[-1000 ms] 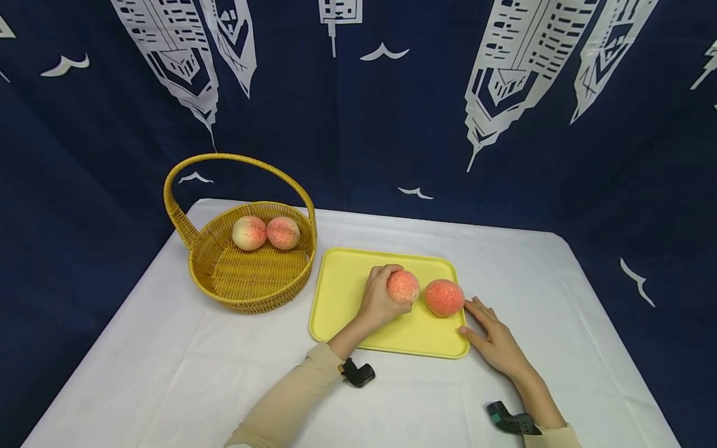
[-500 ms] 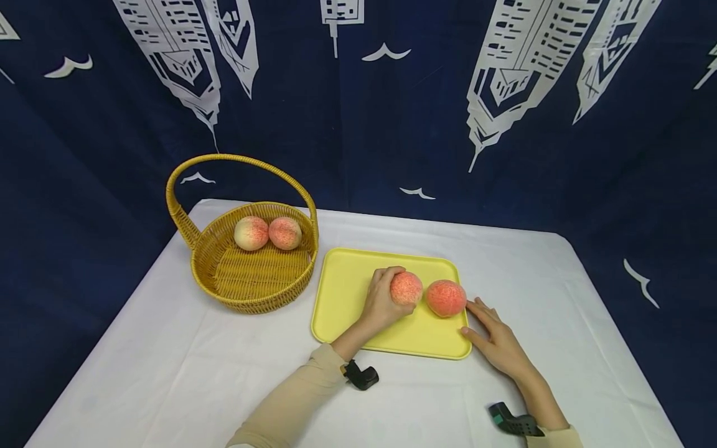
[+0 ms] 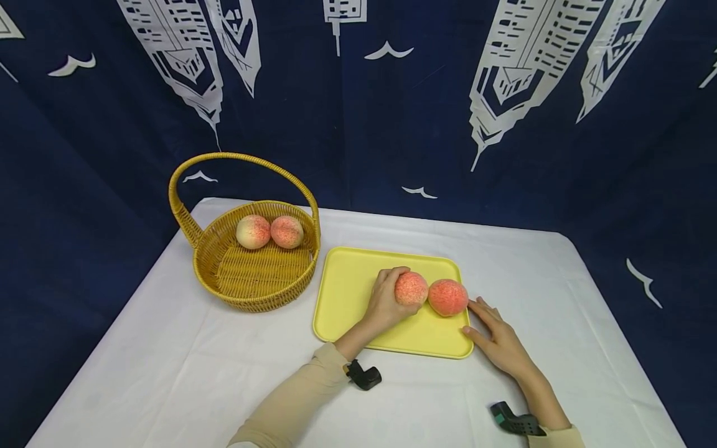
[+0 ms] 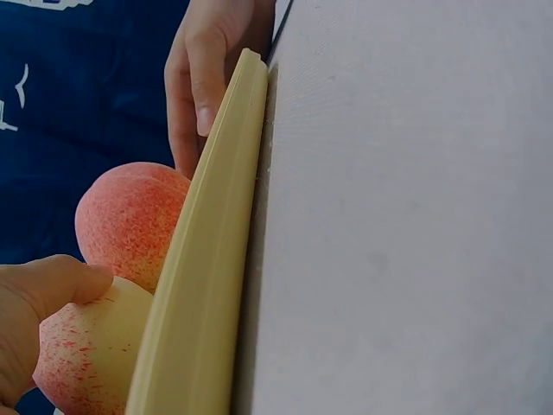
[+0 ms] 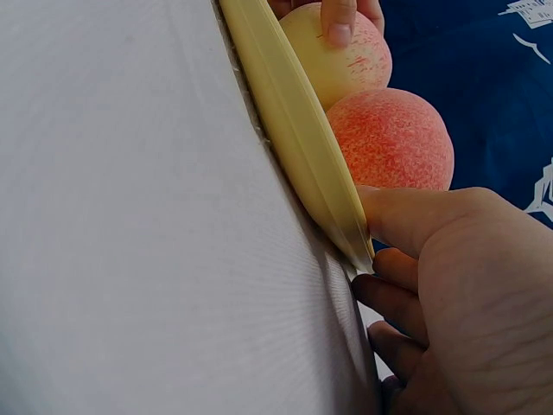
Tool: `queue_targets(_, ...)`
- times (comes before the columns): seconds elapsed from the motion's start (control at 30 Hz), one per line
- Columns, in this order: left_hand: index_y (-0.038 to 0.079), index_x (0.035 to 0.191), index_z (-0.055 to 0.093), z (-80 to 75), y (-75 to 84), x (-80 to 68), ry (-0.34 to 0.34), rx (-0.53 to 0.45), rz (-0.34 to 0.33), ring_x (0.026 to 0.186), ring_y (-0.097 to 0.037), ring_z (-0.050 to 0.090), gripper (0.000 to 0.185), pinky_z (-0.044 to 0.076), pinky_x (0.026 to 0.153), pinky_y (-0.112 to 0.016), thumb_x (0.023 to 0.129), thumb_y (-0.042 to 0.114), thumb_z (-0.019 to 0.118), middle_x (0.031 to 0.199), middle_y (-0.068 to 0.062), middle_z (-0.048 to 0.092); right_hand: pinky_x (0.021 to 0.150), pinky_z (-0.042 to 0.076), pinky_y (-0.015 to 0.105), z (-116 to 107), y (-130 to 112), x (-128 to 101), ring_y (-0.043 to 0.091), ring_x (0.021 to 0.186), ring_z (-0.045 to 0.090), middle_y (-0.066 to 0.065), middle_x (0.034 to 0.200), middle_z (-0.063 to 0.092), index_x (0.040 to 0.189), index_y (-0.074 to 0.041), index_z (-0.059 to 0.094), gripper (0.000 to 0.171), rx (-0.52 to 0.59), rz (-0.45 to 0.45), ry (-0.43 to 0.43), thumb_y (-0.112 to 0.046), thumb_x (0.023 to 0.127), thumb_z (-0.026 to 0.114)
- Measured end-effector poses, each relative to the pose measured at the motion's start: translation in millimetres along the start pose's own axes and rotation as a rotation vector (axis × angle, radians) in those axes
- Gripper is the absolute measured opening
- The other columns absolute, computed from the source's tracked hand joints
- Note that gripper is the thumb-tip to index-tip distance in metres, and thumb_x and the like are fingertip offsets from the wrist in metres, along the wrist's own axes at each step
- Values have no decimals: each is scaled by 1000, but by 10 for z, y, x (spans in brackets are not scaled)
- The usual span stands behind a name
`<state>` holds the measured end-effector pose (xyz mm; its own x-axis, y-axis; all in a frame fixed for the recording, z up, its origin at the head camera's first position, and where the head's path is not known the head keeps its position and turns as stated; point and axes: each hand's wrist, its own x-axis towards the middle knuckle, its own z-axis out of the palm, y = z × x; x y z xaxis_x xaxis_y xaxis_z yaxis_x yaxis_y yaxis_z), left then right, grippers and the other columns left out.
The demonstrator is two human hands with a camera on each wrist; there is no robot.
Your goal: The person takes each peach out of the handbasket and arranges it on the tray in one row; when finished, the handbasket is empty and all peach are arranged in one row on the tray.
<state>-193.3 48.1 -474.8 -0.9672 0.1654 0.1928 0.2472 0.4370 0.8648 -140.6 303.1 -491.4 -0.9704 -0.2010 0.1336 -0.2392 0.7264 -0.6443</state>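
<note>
Left hand: fingers curled round a round pink-and-cream peach, over a yellow rectangular tray
Right hand: just chilling, fingers loose at the tray's rim, near a round pinkish-red peach
Golden wicker basket: two round blushed peaches sitting inside, side by side

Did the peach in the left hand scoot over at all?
Yes, a little to the right: judged against the tray, the held peach is now closer to the other peach.
</note>
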Motion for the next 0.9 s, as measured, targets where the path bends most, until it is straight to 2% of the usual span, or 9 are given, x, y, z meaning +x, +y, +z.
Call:
queue_targets(0.17,13,137,49,-17,24,-5,0,7,-10,118,-28,52,77,48,98,-46,70,16,87,128,-12,48,115,15,64,2,13,5,52,141,25,30,151,34,143,-3,47,59,-1,-4,0,-28,93,65)
queue_targets(0.27,14,139,48,-65,67,-16,23,41,-9,119,-27,50,80,48,98,-45,70,21,87,129,-12,47,117,13,61,9,21,10,51,142,25,30,152,33,143,-3,46,59,-5,3,-6,-28,93,65)
queue_targets(0.47,15,139,48,-295,191,-94,59,62,76,120,-26,49,80,46,98,-45,70,26,86,130,-9,47,113,16,66,11,5,26,51,142,24,30,152,33,144,-3,46,60,-5,19,-12,-29,93,65)
queue_targets(0.67,15,137,50,-726,224,-300,74,8,185,123,-30,49,75,44,99,-47,71,22,84,131,-9,47,111,17,69,14,-13,36,52,142,22,30,152,33,144,-4,45,61,-7,32,-30,-31,94,64)
queue_targets(0.83,8,134,53,-1244,167,-385,188,44,292,118,-27,51,72,46,97,-45,70,19,84,131,-12,49,112,17,67,18,5,37,53,141,24,31,150,35,143,-2,46,59,-3,2,-4,-28,93,65)
queue_targets(0.9,5,133,54,-1487,130,-378,254,68,300,117,-28,51,71,45,98,-46,70,18,84,131,-14,50,112,17,67,15,9,37,54,140,25,31,150,35,143,-2,47,59,0,-5,1,-28,93,66)
